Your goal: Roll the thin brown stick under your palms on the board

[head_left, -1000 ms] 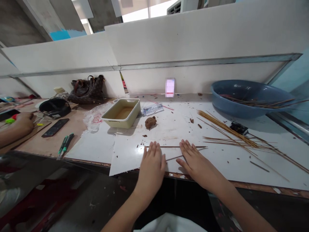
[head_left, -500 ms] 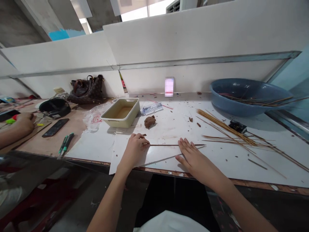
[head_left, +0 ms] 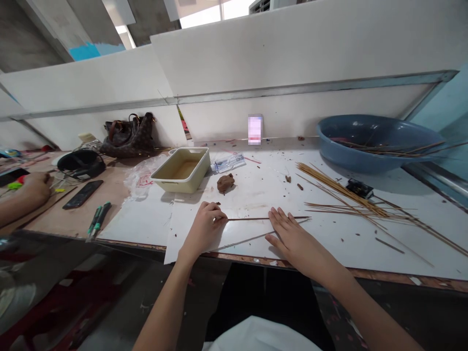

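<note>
A thin brown stick [head_left: 248,219] lies level across the white board [head_left: 256,195] in front of me. My left hand [head_left: 207,222] pinches its left end between thumb and fingers. Farther right, my right hand [head_left: 287,231] rests over the stick with its fingers stretched out flat, and the stick's tip comes out beyond them. Behind my hands sits a lump of brown clay [head_left: 225,183]. A pale yellow tub [head_left: 180,185] with brownish liquid stands to the clay's left.
Bundled thin sticks [head_left: 336,189] lie on the right, by a small black device [head_left: 359,188]. Behind them stands a blue basin [head_left: 365,158] holding sticks. Leftward are green-black tools [head_left: 98,219], a phone [head_left: 83,194], a handbag [head_left: 127,139] and another person's hand [head_left: 36,190].
Both hands keep nearly the same place on the stick. The whole view has shifted very slightly; nothing has been picked up or let go.
</note>
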### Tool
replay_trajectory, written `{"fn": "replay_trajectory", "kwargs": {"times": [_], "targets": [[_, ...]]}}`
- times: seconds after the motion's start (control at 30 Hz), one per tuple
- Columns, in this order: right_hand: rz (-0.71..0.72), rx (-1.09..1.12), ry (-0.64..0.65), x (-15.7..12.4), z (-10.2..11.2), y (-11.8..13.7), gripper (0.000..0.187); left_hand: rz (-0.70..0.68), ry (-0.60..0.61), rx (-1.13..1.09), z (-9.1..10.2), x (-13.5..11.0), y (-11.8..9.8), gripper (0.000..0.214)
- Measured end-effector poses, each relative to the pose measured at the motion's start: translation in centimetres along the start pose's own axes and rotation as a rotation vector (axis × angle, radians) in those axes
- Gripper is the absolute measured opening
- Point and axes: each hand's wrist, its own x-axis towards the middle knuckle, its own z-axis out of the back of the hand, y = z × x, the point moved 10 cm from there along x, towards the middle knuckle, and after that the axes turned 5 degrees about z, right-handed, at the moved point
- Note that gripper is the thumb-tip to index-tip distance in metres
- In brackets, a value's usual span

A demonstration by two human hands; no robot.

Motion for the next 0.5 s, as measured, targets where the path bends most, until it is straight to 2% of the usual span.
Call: {"fn": "replay_trajectory", "kwargs": {"times": [0.17,0.27,0.33,0.4,0.5], "targets": [[-0.027,0.028,0.032,-0.1,0.0,0.0,0.087,-0.020,-0.028,0.082,0.3,-0.2,-0.3,0.020],[-0.020,0.044,0.004,-0.1,0.1,0.1,0.084,-0.080,-0.085,0.165,0.1,-1.0,-2.6,0.020],[-0.007,0.036,-0.013,0.0,0.0,0.1,0.084,-0.140,-0.093,0.208,-1.0,-1.9,-5.0,0.029],[0.010,0.021,-0.030,0.0,0.1,0.1,0.084,-0.200,-0.031,0.244,-3.2,-2.8,-7.4,0.033],[0.027,0.012,-0.028,0.1,0.1,0.4,0.082,-0.205,0.038,0.288,-6.3,-3.5,-9.2,0.040]]}}
